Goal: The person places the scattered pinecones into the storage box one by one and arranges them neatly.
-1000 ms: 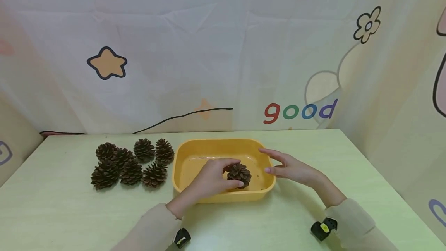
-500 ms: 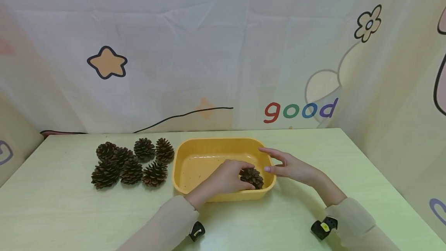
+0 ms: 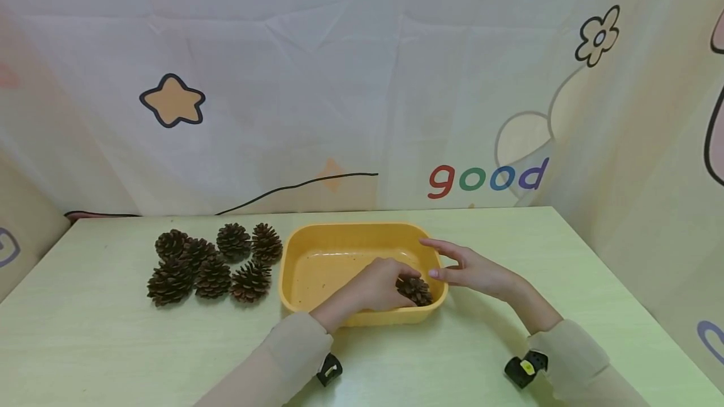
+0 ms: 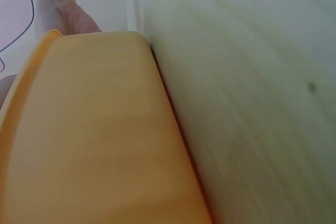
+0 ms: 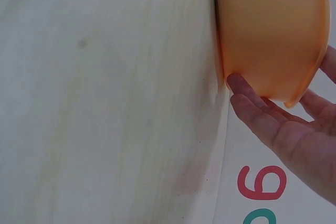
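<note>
My left hand (image 3: pixel 384 284) reaches over the front rim into the yellow plastic basin (image 3: pixel 330 272). Its thumb and fingers hold a brown pine cone (image 3: pixel 417 292) low in the basin's front right corner. At the basin's right end is my right hand (image 3: pixel 475 272), its thumb and index finger over the rim. The right wrist view shows other fingers (image 5: pixel 257 114) of that hand against the outside wall. In the left wrist view the basin's outer side (image 4: pixel 105 129) hides the left hand's grip and the cone.
Several pine cones (image 3: pixel 213 276) stand grouped on the pale table (image 3: pixel 102 338), left of the basin. A printed curtain (image 3: pixel 271 112) rises behind the table's back edge. Small dark specks lie on the basin floor.
My left hand has moved right inside the basin, carrying the pine cone from near the middle into the front right corner. The right hand and the basin have stayed in place.
</note>
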{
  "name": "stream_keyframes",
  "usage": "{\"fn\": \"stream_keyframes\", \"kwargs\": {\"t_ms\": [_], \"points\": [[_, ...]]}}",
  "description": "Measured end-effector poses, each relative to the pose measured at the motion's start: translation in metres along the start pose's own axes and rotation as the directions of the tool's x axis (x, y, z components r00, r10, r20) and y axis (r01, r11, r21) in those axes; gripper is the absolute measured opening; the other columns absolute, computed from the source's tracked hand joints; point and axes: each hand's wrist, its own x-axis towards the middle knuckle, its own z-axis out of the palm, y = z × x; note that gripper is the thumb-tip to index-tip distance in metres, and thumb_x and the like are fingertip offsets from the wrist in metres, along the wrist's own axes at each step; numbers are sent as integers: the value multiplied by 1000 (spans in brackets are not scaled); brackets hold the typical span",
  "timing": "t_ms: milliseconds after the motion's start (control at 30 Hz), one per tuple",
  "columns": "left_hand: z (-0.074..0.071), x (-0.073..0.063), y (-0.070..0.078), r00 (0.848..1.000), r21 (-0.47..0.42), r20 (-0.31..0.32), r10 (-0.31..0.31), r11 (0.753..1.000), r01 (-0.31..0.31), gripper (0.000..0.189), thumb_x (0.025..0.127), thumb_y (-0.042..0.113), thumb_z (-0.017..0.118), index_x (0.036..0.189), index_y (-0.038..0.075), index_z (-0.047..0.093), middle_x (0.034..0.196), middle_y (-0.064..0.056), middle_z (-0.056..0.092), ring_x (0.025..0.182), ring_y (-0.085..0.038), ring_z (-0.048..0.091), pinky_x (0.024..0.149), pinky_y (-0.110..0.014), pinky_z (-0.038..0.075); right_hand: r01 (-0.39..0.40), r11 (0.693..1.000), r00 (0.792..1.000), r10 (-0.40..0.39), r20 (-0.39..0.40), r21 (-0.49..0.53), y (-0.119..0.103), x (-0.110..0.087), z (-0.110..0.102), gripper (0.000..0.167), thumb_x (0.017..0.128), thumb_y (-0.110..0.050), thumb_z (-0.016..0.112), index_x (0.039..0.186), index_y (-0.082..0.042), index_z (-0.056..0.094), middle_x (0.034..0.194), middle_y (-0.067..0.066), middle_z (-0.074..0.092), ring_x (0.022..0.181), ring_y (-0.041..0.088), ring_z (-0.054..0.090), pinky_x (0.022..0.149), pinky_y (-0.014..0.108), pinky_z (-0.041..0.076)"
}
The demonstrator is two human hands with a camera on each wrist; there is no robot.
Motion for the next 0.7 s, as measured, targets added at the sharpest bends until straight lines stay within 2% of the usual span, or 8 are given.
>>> {"fn": "stream_keyframes", "kwargs": {"t_ms": [233,433,700], "points": [[-2,0,1,1000,-3,17,23,1000,-23,46,76,20,74,119,6,61,115,-2,63,104,-12,56,90,-24,45,4,1000,1000,-4,2,3,-1,0,0,64,89,-30,58,144,-13,28,149,18,17,134,42,14,98,56,34],[0,1,0,999,-13,31,17,1000,-17,49,77,19,73,121,4,59,118,-3,61,108,-12,55,93,-25,43,17,1000,1000,-17,-1,-3,0,0,-1,64,90,-29,58,143,-10,28,149,19,17,133,43,16,97,54,37],[-8,-9,-5,998,-71,54,9,997,-5,50,80,20,71,124,3,56,123,-5,58,111,-18,55,94,-29,44,6,1000,1000,-6,0,-5,-1,1,0,64,90,-29,58,143,-11,28,148,20,18,133,43,18,96,54,38]]}}
